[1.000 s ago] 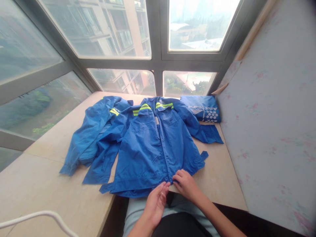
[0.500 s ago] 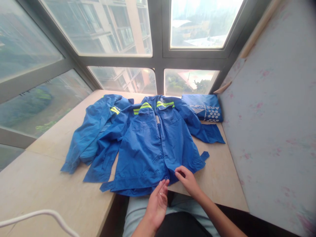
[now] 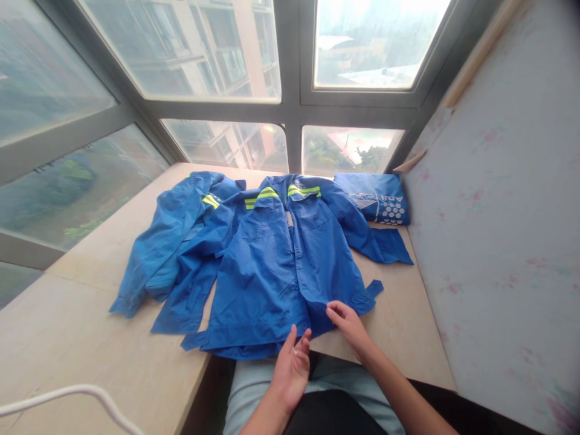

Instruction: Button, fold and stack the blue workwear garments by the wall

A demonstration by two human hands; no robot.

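Already spread front-up on the table (image 3: 77, 329), the jacket (image 3: 258, 278) has one front edge (image 3: 317, 303) lifted only at the hem (image 3: 249, 334), pinched by the right hand (image 3: 348, 323), while the left hand (image 3: 292, 367), fingers loose, grips nothing.

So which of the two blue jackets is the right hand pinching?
The middle jacket, spread out with its button front up: the right hand pinches its lower front edge. The other jacket lies to its left, untouched.
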